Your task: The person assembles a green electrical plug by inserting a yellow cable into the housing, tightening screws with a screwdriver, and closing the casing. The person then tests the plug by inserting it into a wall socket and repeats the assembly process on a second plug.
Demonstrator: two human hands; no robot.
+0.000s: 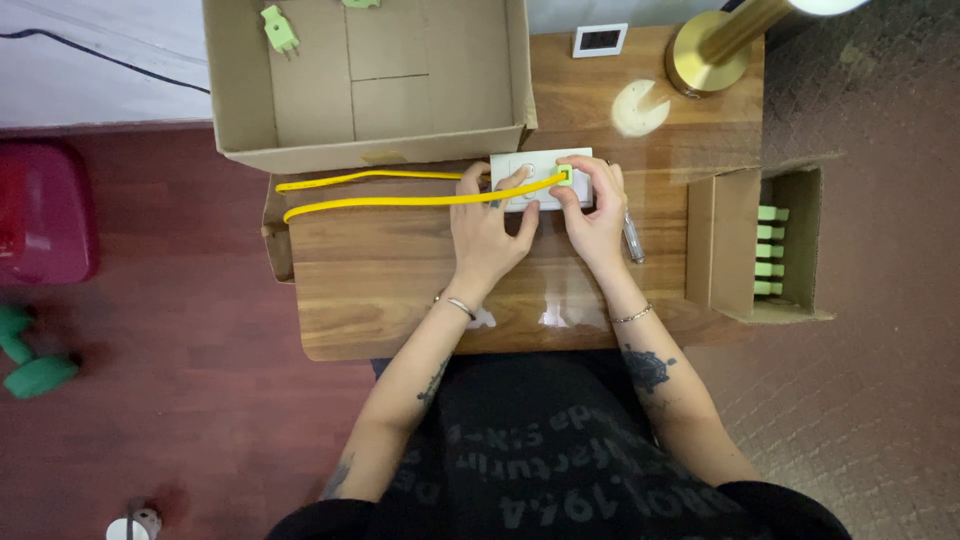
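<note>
- White socket plate (528, 180) lies flat at the table's (400, 290) 12 o'clock edge, against the big cardboard box (365, 85).
- Green plug (565, 174) with yellow cable (400, 200) sits at the plate's 3 o'clock end; cable trails toward 9 o'clock.
- Right hand (595, 215) pinches the plug, fingers closed on it.
- Left hand (485, 225) presses flat on the plate, fingers spread, gripping nothing.
- Step judged: seating the plug. Next calls for a firm, straight push with the plate braced.
- Small box of green plugs (770, 250) at 3 o'clock.

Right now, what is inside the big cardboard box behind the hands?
Inside the big cardboard box, one green plug lies near the far left corner, and part of another green piece shows at the picture's top edge. The rest beyond that edge cannot be seen.
</note>
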